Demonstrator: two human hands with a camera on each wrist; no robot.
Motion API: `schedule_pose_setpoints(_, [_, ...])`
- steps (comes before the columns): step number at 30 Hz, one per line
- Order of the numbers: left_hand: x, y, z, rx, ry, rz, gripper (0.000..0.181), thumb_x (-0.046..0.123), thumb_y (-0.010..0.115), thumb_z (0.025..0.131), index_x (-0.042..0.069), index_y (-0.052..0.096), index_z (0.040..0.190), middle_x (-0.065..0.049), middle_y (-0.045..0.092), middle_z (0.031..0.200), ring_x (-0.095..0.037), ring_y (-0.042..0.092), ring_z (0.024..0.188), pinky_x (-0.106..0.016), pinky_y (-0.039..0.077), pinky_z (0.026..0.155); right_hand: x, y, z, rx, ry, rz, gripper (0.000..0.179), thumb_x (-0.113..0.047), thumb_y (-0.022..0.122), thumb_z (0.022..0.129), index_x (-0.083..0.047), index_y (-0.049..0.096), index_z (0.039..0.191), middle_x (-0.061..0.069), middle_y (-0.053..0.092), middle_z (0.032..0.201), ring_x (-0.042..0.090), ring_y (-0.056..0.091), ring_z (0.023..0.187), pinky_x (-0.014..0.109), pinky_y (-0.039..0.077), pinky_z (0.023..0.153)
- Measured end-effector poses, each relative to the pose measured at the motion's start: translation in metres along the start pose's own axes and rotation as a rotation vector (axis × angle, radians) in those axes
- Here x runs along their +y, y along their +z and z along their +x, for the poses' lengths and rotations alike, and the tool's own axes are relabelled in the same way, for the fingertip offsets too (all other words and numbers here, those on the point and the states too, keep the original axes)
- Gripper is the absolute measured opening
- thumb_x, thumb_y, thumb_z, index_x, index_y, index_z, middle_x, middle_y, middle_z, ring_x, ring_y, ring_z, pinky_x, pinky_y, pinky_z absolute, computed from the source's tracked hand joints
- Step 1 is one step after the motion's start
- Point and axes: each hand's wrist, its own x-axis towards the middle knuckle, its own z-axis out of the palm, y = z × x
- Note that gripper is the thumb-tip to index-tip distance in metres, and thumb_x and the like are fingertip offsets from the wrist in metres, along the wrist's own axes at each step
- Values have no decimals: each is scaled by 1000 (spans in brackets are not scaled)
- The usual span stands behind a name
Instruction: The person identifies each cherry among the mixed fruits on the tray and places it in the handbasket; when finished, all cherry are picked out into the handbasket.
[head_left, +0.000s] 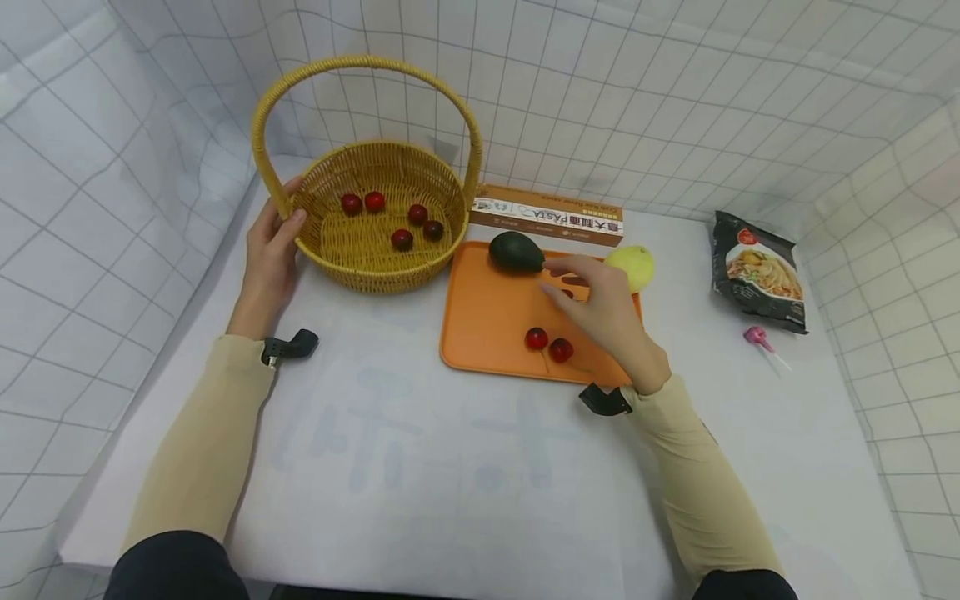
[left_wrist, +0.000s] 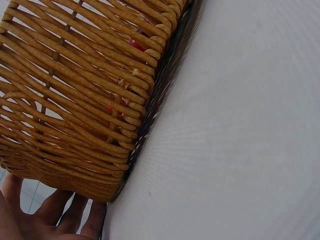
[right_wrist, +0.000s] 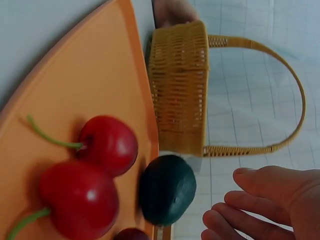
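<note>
My left hand holds the side of a yellow wicker basket, thumb at its rim. In the left wrist view, fingers lie against the basket's outer wall. Several red cherries lie inside it. My right hand hovers over an orange tray, fingers loosely bent and holding nothing. Nearest its fingertips is a dark green avocado, at the tray's far side. Two stemmed cherries lie nearer the tray's front. Another cherry is partly hidden beneath the right hand.
A yellow-green fruit sits at the tray's far right corner, partly behind the right hand. Behind the tray lies a brown pasta box. To the right are a black noodle packet and a pink lollipop. White gridded cloth walls surround the table.
</note>
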Motion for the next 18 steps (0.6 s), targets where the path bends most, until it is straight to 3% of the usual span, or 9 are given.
schedule_pose_setpoints(8, [1,-1,1,7,-2,1,49,8,63,104,12,57,153,-11,47,160,-25,42,145,-29,37,115,27,0,-12,5,73,40,32,-7,80,93,2,74,124,20,75,119,34,71,112,53,58,98])
schedule_pose_setpoints(18, [1,0,-2,-2,-12,25,49,9,60,106,15,55,154,-10,44,163,-26,39,149,-31,34,119,46,12,-16,-121,149,58,36,0,80,91,4,72,126,19,74,121,35,72,111,48,58,97])
